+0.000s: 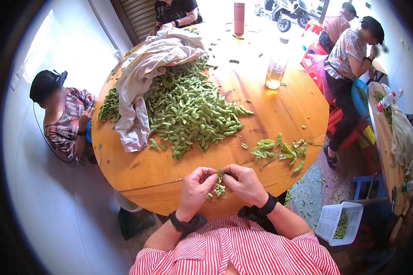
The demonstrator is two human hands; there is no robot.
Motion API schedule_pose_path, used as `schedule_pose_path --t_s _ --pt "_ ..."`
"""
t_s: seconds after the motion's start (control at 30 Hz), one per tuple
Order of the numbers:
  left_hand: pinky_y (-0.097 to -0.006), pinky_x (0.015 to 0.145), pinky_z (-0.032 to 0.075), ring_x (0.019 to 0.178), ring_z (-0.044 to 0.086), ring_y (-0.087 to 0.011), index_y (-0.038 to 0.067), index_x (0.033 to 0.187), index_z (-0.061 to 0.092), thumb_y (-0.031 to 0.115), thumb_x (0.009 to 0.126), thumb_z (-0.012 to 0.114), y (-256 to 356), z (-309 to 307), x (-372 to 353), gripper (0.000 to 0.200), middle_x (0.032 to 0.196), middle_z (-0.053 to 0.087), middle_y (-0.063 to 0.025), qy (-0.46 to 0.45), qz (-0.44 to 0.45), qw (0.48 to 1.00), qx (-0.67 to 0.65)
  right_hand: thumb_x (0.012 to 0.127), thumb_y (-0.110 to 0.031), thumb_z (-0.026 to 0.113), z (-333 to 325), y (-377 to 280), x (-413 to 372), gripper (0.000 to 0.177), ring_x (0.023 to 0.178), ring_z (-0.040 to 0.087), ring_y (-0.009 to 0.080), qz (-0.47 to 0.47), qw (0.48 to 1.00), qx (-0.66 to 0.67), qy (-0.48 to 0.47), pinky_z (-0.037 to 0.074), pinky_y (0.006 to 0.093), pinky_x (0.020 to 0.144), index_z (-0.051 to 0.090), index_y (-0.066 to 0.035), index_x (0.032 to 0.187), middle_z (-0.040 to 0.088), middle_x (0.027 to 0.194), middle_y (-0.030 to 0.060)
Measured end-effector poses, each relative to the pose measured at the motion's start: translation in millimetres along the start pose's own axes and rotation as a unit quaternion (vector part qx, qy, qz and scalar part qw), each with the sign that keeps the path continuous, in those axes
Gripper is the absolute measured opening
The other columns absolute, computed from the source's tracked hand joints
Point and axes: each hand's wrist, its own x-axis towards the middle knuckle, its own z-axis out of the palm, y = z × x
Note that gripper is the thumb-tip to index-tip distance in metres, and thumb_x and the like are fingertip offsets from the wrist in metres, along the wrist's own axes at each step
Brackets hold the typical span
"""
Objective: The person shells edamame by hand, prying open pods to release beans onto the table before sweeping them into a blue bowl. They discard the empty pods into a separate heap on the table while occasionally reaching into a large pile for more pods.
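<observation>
Above the near edge of the round wooden table (156, 192), my left hand (197, 188) and my right hand (246, 183) meet. Between their closed fingertips is a green soybean pod (219, 173), mostly hidden by the fingers. Just below it lies a small cluster of shelled beans (220, 189). A large heap of soybean pods (188, 112) spreads beyond my hands, partly under a crumpled pale cloth (142, 82). To the right of my right hand sit several loose, flattened pods (287, 152).
A bottle of amber liquid (276, 71) and a pink flask (239, 18) stand farther back. People sit at the left (66, 119) and far side (176, 13); another person (353, 59) stands at right. A white basket (328, 222) holding pods is on the floor.
</observation>
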Motion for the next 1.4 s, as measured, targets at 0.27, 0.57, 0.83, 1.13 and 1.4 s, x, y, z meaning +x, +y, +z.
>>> schedule_pose_path --t_s 0.27,0.57,0.83,1.13,1.4 --pt "-0.0297 0.060 0.052 0.067 0.065 -0.0165 -0.002 0.100 0.064 0.004 0.090 0.070 -8.6 14.5 -8.5 0.014 0.079 0.067 -0.0108 0.079 0.252 0.909 0.323 0.087 -0.005 0.057 9.5 -0.5 -3.0 0.016 0.075 0.067 0.0403 -0.104 0.983 -0.133 0.078 0.053 0.0433 0.066 0.063 0.005 0.099 0.065 0.079 0.0261" --pt "-0.0295 0.059 0.051 0.064 0.064 -0.0178 -0.001 0.098 0.063 0.003 0.092 0.067 -16.3 1.1 -1.1 0.008 0.082 0.068 -0.0107 0.020 0.214 0.943 0.255 0.087 -0.003 0.058 6.8 13.5 3.1 0.015 0.075 0.066 0.0402 -0.176 0.965 -0.188 0.054 0.053 0.0424 0.066 0.060 0.003 0.101 0.066 0.080 0.0235" --pt "-0.0241 0.061 0.053 0.067 0.063 -0.0115 0.000 0.102 0.062 0.007 0.098 0.061 1.3 -20.7 9.2 0.008 0.085 0.068 -0.0060 -0.115 -0.117 0.980 -0.112 0.091 -0.007 0.059 -1.2 10.7 6.3 0.012 0.065 0.066 0.0247 -0.116 0.988 -0.102 -0.002 0.051 0.0360 0.060 0.062 0.003 0.096 0.065 0.073 0.0174" --pt "-0.0294 0.061 0.050 0.068 0.063 -0.0121 -0.002 0.099 0.061 0.007 0.095 0.065 -4.7 -10.9 9.0 0.011 0.081 0.064 -0.0061 -0.020 0.333 0.843 0.422 0.089 -0.011 0.058 0.2 10.7 8.8 0.016 0.069 0.066 0.0331 -0.069 0.993 -0.097 -0.014 0.052 0.0405 0.065 0.062 0.004 0.094 0.063 0.077 0.0244" --pt "-0.0235 0.048 0.043 0.056 0.057 -0.0091 0.005 0.095 0.061 0.019 0.104 0.053 -4.5 -16.9 3.1 0.019 0.076 0.061 -0.0007 -0.037 0.017 0.989 0.145 0.089 -0.012 0.056 3.4 7.4 11.7 0.017 0.056 0.062 0.0167 -0.012 0.998 -0.026 -0.062 0.051 0.0339 0.055 0.063 0.003 0.093 0.062 0.066 0.0129"
